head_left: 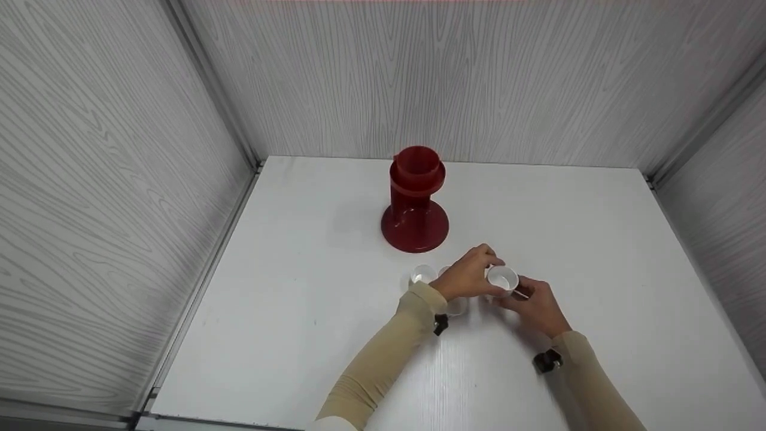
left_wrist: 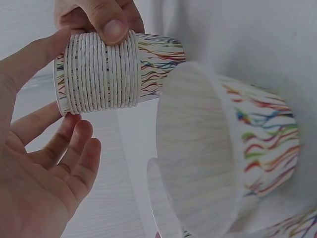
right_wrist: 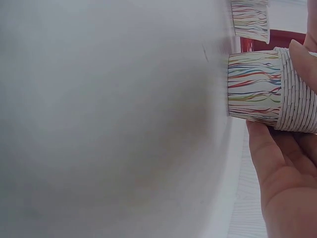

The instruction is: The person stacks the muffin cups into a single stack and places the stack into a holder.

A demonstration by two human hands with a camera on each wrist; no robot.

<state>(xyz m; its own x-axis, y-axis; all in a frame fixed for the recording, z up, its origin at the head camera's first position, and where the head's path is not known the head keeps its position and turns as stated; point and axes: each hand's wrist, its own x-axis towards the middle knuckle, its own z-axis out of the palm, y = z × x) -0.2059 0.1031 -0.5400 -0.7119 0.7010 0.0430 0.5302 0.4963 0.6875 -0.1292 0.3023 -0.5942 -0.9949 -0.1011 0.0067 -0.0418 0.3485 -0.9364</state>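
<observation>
A stack of white paper cups [head_left: 502, 278] with colourful wavy stripes is held upright between both hands, its open mouth facing up. My left hand [head_left: 470, 274] pinches the rim of the top cup between thumb and fingertips, as the left wrist view shows. Lower down, my right hand [head_left: 537, 306] grips the stack's side with thumb and fingers. Loose striped paper cups [left_wrist: 267, 144] stand mouth up on the table beside the left hand; one cup [head_left: 423, 274] shows clearly in the head view, while others are partly hidden under the left wrist.
Behind the cups stands a red plastic stand [head_left: 414, 224] with a round base and a cylindrical open top. The white table [head_left: 287, 287] is enclosed by wood-grain panels [head_left: 335, 78] at the back and both sides.
</observation>
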